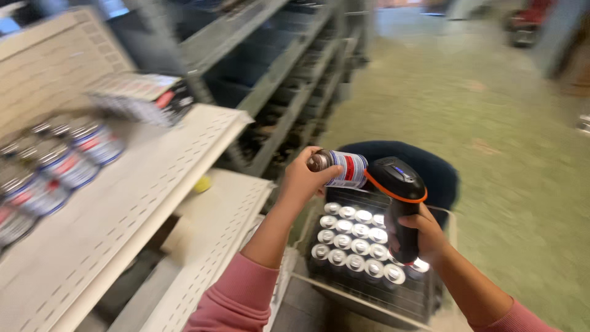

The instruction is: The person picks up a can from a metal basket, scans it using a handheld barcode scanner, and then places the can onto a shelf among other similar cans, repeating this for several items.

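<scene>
Head view looks down on a wire cart basket (pixel 369 301) at lower centre of the frame, packed with upright cans (pixel 353 243) standing in tight rows, their silver tops catching the light. On the cream perforated shelf (pixel 141 203) at left, more cans of the same kind (pixel 58 169) lie on their sides in a blurred row, and a flat dark box (pixel 144 95) sits further back, towards the upper left. A lower shelf board (pixel 215 227) shows beneath, with a small yellow object (pixel 202 184) on it.

At centre frame the left hand (pixel 301 178) is closed around a single can (pixel 341 168), held on its side above the basket, its label turned towards the scanner. Just right of it, the right hand (pixel 421 237) grips the handle of a black handheld scanner (pixel 399 203) with an orange band, its head nearly touching the can. Both forearms rise from the bottom edge in pink sleeves (pixel 236 298).
</scene>
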